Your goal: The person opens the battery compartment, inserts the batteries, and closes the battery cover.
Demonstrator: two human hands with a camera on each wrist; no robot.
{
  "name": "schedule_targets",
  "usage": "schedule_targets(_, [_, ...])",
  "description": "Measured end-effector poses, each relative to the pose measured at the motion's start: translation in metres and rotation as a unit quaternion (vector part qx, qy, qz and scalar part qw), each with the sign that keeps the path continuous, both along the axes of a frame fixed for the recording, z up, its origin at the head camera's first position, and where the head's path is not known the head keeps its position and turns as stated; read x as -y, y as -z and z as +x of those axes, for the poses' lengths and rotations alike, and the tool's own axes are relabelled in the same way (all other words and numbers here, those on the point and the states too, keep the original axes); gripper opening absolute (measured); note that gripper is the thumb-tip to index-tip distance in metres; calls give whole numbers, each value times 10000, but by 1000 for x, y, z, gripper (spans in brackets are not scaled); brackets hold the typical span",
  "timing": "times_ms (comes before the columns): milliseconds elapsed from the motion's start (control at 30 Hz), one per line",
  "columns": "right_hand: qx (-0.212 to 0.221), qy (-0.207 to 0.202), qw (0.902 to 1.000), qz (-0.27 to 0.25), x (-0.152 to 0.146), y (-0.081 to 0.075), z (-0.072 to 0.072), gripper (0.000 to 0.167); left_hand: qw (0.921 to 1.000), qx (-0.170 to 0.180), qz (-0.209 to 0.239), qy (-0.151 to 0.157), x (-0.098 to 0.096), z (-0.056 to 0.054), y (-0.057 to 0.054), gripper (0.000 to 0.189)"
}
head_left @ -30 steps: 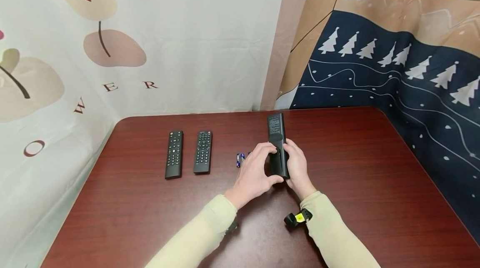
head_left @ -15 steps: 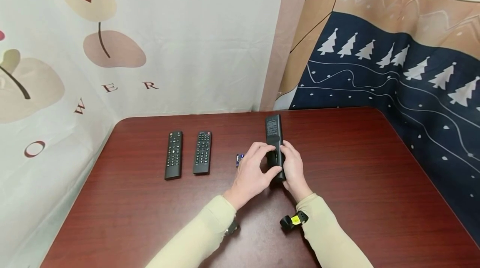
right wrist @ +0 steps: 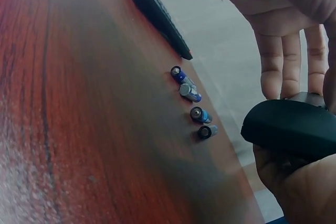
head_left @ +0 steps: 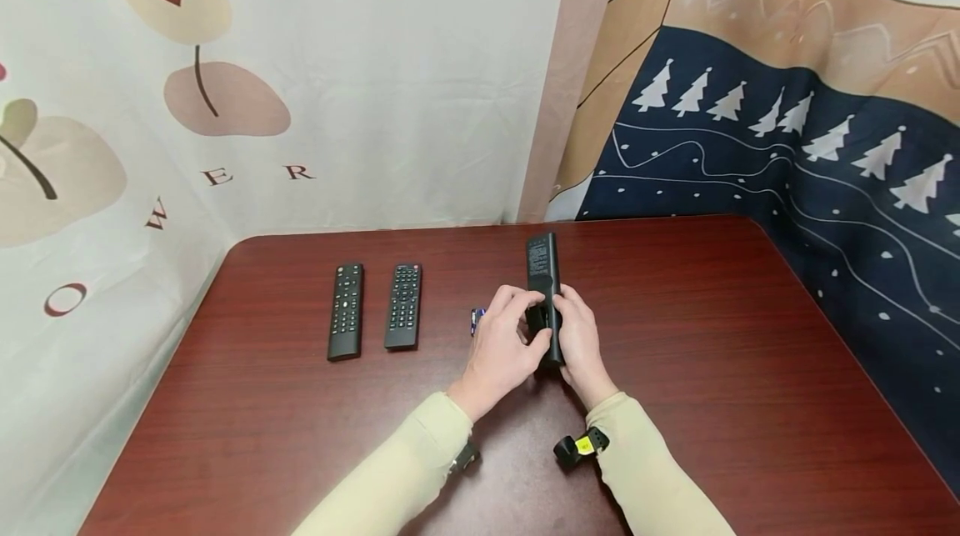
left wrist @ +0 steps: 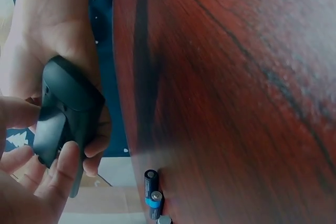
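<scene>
A black remote control [head_left: 542, 257] is held above the table with its back and printed label facing up. My right hand [head_left: 582, 348] grips it along its right side, fingers curled beneath. My left hand [head_left: 497, 357] pinches the battery cover [left wrist: 50, 132] between thumb and fingertips. In the left wrist view the cover stands at an angle to the remote's back, with a gap along one edge. The inside of the battery compartment is mostly hidden by the fingers. Several blue and dark batteries [right wrist: 199, 114] lie on the table beside my left hand, which partly hides them in the head view.
Two more black remotes, a longer one [head_left: 346, 311] and a shorter one [head_left: 403, 306], lie button side up on the left of the dark red table [head_left: 262, 403]. A white printed curtain [head_left: 405, 102] and a navy one [head_left: 697, 161] hang behind the table.
The remote and my right hand have shifted slightly left and toward me, and the remote has turned on its long axis. The cover now shows lifted at an angle in my left fingers.
</scene>
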State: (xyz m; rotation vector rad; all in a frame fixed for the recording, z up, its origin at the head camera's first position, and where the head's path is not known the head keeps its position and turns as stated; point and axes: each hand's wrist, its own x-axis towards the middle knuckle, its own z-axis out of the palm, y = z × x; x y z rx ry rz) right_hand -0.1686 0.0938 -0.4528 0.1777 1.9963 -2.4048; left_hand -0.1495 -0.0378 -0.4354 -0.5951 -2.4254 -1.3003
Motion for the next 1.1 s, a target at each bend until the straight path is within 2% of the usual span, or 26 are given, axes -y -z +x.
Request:
schedule_targets(200, [-11, 128, 9994, 332, 2, 3, -1, 38, 9998, 186, 53, -100, -4, 1, 1, 35])
schedule_targets(533, [12, 161, 9990, 422, 2, 2, -2, 38, 9990, 223, 336, -207, -6, 0, 0, 31])
schedule_targets(800, [10, 77, 9995, 314, -1, 0, -2, 39, 9989, 197, 311, -299, -1, -2, 0, 31])
schedule_targets(1100, [87, -3, 9998, -192, -3, 0, -4, 40, 9986, 70, 226, -468, 5, -4, 3, 30])
